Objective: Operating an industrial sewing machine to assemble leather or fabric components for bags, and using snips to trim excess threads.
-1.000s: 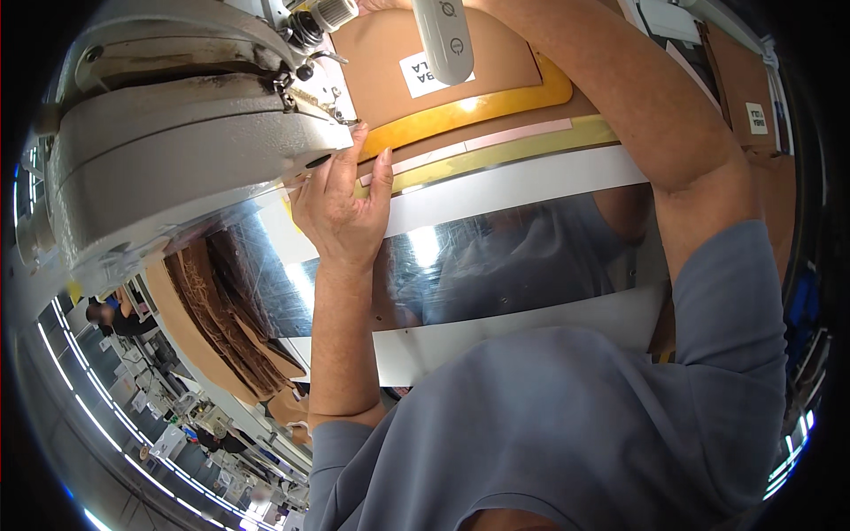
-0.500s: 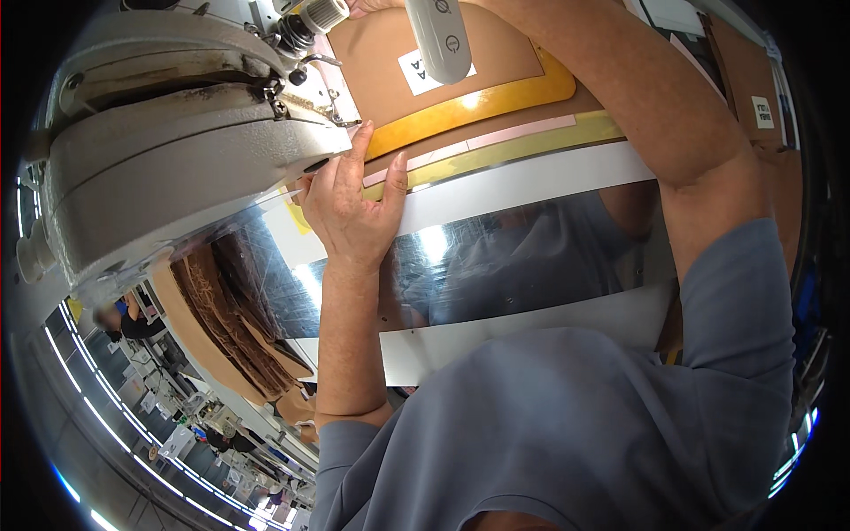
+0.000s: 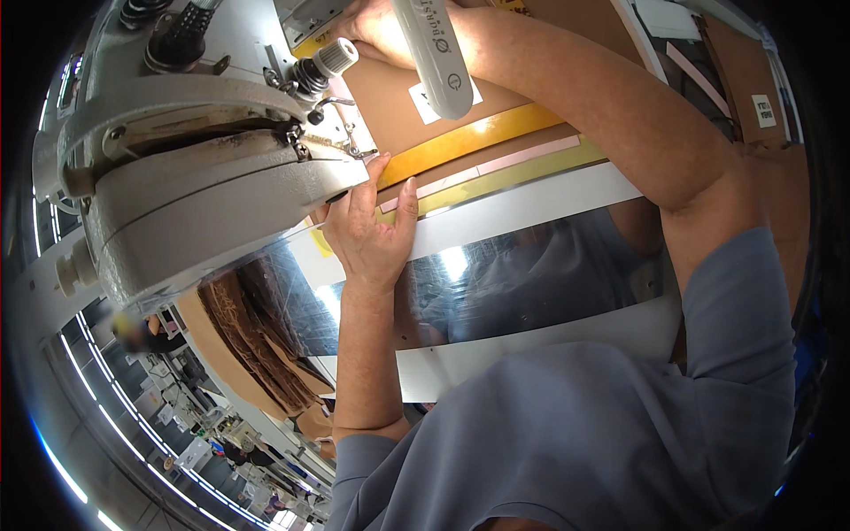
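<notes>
My left hand (image 3: pixel 370 232) lies beside the head of a grey-white sewing machine (image 3: pixel 221 208), fingers stretched and thumb apart. Its fingertips rest by the near edge of a brown panel (image 3: pixel 381 111), where a glossy yellow border strip (image 3: pixel 478 140) runs. Some fingertips are hidden under the machine head. Farther off, my right hand (image 3: pixel 379 31) rests on the panel's far left part, close to the machine. A white lamp arm (image 3: pixel 436 62) partly covers that hand, and its fingers are too hidden to read. A pink strip (image 3: pixel 496 164) and a yellow-green strip (image 3: pixel 522 181) lie alongside the border.
A shiny metal plate (image 3: pixel 531 274) lies between the strips and my body. Dark brown folded pieces (image 3: pixel 257 345) hang at the left below the machine. At the far right stands a brown board (image 3: pixel 739 80) with a white label. Other workstations (image 3: pixel 212 425) appear far left.
The whole view has shifted, so the machine and both hands sit lower and farther right. More of my right hand shows now. My left hand keeps its place beside the machine head.
</notes>
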Action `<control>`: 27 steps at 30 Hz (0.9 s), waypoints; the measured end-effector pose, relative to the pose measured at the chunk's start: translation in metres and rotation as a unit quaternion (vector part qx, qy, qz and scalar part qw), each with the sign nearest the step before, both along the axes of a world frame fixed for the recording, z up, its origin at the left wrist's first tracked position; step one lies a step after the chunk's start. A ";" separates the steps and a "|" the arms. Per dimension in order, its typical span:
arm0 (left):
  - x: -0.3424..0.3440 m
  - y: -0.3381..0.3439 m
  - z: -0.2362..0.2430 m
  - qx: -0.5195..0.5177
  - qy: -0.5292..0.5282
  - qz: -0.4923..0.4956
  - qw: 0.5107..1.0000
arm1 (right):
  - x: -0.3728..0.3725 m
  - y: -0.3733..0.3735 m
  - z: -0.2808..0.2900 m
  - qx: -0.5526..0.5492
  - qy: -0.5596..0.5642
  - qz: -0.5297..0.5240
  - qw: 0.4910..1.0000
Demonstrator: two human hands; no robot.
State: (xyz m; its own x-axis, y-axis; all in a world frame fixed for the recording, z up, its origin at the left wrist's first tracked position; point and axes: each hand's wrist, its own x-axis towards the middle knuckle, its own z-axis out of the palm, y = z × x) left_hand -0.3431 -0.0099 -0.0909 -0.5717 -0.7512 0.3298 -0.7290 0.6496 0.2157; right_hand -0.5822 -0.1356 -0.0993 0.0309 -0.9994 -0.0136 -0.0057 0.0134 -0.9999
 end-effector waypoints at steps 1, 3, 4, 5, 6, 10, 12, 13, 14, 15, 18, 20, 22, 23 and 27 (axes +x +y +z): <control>0.000 0.000 0.000 -0.001 0.003 -0.005 1.000 | 0.003 -0.001 0.001 -0.008 0.027 -0.006 1.000; -0.001 -0.001 0.000 0.000 0.013 -0.011 1.000 | 0.008 -0.004 0.000 -0.012 0.065 -0.020 0.998; 0.000 -0.001 0.000 -0.001 0.004 -0.011 1.000 | 0.010 -0.005 -0.001 -0.010 0.076 -0.026 0.997; 0.001 -0.002 -0.001 -0.006 -0.002 -0.014 1.000 | 0.012 -0.008 -0.002 -0.008 0.079 -0.032 0.996; 0.003 -0.001 -0.002 -0.010 -0.008 -0.016 1.000 | 0.013 -0.010 -0.003 0.014 0.062 -0.034 0.997; 0.027 -0.009 -0.004 0.131 0.079 0.045 0.987 | 0.012 -0.010 -0.003 -0.023 0.141 -0.024 0.989; 0.038 -0.024 -0.009 0.223 0.183 0.127 0.949 | 0.010 -0.003 -0.002 -0.018 0.165 -0.041 0.985; 0.042 -0.033 -0.012 0.215 0.238 0.093 0.943 | 0.009 0.002 -0.001 -0.071 0.212 -0.065 0.972; 0.041 -0.047 -0.020 0.185 0.281 0.058 0.940 | 0.009 0.005 0.002 -0.066 0.240 -0.067 0.966; 0.040 -0.063 -0.024 0.154 0.323 0.025 0.933 | 0.010 0.006 0.004 -0.092 0.261 -0.070 0.958; 0.036 -0.114 -0.022 0.195 0.239 -0.044 0.950 | 0.013 0.006 0.008 -0.047 0.260 -0.071 0.962; 0.023 -0.134 -0.023 0.133 0.180 -0.095 0.970 | 0.011 0.006 0.001 -0.171 0.400 -0.054 0.899; 0.007 -0.150 -0.019 0.058 0.123 -0.133 0.982 | 0.012 -0.001 -0.007 -0.166 0.392 -0.051 0.903; 0.000 -0.156 -0.016 0.021 0.095 -0.153 0.984 | 0.012 -0.004 -0.013 -0.163 0.388 -0.050 0.906; -0.012 -0.157 -0.005 0.008 0.065 -0.172 0.983 | 0.017 -0.022 -0.028 -0.217 0.452 -0.057 0.863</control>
State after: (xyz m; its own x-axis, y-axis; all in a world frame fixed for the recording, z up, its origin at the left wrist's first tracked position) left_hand -0.3556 -0.1673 -0.0957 -0.7466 -0.5262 0.4070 -0.4323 0.8488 0.3044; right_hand -0.5648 -0.1571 -0.1277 0.1045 -0.9120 0.3966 -0.8099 -0.3095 -0.4983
